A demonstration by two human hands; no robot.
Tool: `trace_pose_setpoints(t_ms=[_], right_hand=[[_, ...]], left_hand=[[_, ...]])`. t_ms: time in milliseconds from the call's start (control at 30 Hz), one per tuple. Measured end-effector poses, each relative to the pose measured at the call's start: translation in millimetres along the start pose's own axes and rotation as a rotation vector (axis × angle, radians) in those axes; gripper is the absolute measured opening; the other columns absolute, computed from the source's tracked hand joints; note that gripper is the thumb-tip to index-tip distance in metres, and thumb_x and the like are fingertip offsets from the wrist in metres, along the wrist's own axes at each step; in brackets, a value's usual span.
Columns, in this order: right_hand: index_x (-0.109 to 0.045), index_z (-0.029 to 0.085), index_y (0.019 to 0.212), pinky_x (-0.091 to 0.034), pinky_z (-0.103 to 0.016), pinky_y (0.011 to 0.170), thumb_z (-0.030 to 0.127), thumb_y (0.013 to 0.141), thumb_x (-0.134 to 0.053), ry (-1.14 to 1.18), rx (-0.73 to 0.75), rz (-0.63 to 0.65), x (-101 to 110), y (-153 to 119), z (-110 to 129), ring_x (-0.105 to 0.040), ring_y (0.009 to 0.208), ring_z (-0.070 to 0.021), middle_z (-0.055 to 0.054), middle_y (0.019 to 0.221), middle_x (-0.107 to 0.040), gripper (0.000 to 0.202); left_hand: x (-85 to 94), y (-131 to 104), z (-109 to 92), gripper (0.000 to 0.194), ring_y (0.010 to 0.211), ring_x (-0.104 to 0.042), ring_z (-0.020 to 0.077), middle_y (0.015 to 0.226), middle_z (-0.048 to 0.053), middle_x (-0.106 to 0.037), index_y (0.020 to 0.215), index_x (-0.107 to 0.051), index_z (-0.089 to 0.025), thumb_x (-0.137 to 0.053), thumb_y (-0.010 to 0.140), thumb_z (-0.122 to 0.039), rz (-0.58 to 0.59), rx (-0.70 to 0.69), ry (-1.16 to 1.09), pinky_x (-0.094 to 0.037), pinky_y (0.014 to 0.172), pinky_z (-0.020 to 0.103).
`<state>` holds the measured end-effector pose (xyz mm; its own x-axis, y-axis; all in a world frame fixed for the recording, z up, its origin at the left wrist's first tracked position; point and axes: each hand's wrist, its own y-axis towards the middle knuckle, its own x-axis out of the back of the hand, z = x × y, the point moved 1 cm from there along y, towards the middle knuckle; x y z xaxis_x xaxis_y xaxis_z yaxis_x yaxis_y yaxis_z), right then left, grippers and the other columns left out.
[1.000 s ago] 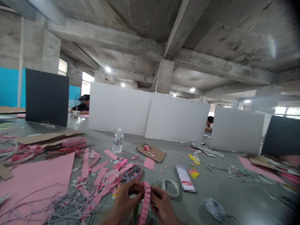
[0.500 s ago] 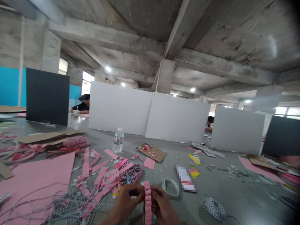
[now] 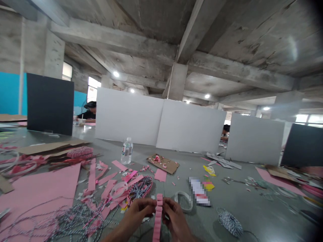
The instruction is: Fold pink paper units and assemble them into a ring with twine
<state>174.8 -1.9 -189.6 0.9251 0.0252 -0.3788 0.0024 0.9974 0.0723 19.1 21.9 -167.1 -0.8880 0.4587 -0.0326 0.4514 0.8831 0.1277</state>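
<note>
A ridged pink strip [image 3: 157, 222] stands on edge at the bottom centre, between my two hands. My left hand [image 3: 137, 215] pinches its left side near the far end. On the opposite side, the fingers of my right hand [image 3: 174, 215] are closed on the same strip. Just beyond my left hand lies an oval piece [image 3: 140, 188] with a pink rim and crossed grey cord. A white tape roll [image 3: 183, 201] rests beyond my right hand.
Tangled cord [image 3: 75, 218] and pink scraps [image 3: 108, 188] cover the left, beside a large pink sheet [image 3: 47, 195]. A bottle [image 3: 127, 151] stands near white panels [image 3: 191, 129]. Cardboard [image 3: 164, 163] lies mid-table; a cord bundle [image 3: 230, 222] sits at right.
The near part of the pink strip has swung slightly left, and my left hand has tilted a little. Both hands still hold the strip.
</note>
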Motion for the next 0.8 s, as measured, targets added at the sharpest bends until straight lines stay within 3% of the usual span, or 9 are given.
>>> trace_pose_setpoints(t_ms=[200, 400, 500, 600, 800], right_hand=[[-0.074, 0.026, 0.071, -0.039, -0.026, 0.054, 0.055, 0.056, -0.086, -0.003, 0.002, -0.045, -0.5, 2.9, -3.6, -0.057, 0.061, -0.0178, -0.001, 0.066, -0.064, 0.035], [-0.075, 0.026, 0.071, -0.041, -0.026, 0.054, 0.053, 0.060, -0.087, -0.036, -0.003, -0.013, -0.2, 0.5, -5.6, -0.056, 0.058, -0.0180, 0.000, 0.063, -0.064, 0.031], [-0.076, 0.027, 0.072, -0.040, -0.027, 0.054, 0.054, 0.059, -0.087, -0.027, -0.034, 0.017, 0.7, 2.3, -11.7, -0.058, 0.062, -0.0208, -0.002, 0.067, -0.066, 0.032], [-0.076, 0.027, 0.072, -0.036, -0.024, 0.051, 0.058, 0.058, -0.086, -0.002, -0.068, 0.023, 1.1, 3.4, -18.2, -0.054, 0.056, -0.0175, 0.000, 0.062, -0.062, 0.036], [-0.075, 0.027, 0.071, -0.035, -0.023, 0.051, 0.057, 0.059, -0.088, 0.038, -0.103, 0.072, -0.8, 0.3, -16.7, -0.049, 0.052, -0.0135, 0.001, 0.062, -0.060, 0.035]], left_hand=[[-1.2, -2.2, -4.5, 0.050, 0.070, -0.066, 0.0226, 0.069, 0.006, -0.074, 0.083, -0.081, -0.014, -0.077, 0.066, -0.061, 0.043, -0.027, 0.012, -0.052, 0.074, 0.034], [3.5, 0.7, 0.3, 0.054, 0.056, -0.059, 0.0156, 0.056, 0.002, -0.069, 0.071, -0.078, -0.012, -0.087, 0.052, -0.061, -0.121, -0.022, 0.008, -0.043, 0.059, 0.025], [3.5, 0.5, 1.1, 0.052, 0.061, -0.064, 0.0179, 0.064, 0.003, -0.074, 0.074, -0.077, -0.013, -0.090, 0.050, -0.057, -0.130, -0.014, -0.012, -0.046, 0.063, 0.027], [1.6, -1.1, 1.2, 0.047, 0.066, -0.067, 0.0201, 0.065, 0.003, -0.074, 0.073, -0.077, -0.013, -0.091, 0.052, -0.052, -0.126, -0.031, 0.006, -0.047, 0.065, 0.028], [2.0, 0.1, 9.5, 0.050, 0.057, -0.057, 0.0147, 0.058, 0.000, -0.066, 0.068, -0.073, -0.012, -0.088, 0.053, -0.058, -0.162, -0.070, -0.023, -0.041, 0.058, 0.025]])
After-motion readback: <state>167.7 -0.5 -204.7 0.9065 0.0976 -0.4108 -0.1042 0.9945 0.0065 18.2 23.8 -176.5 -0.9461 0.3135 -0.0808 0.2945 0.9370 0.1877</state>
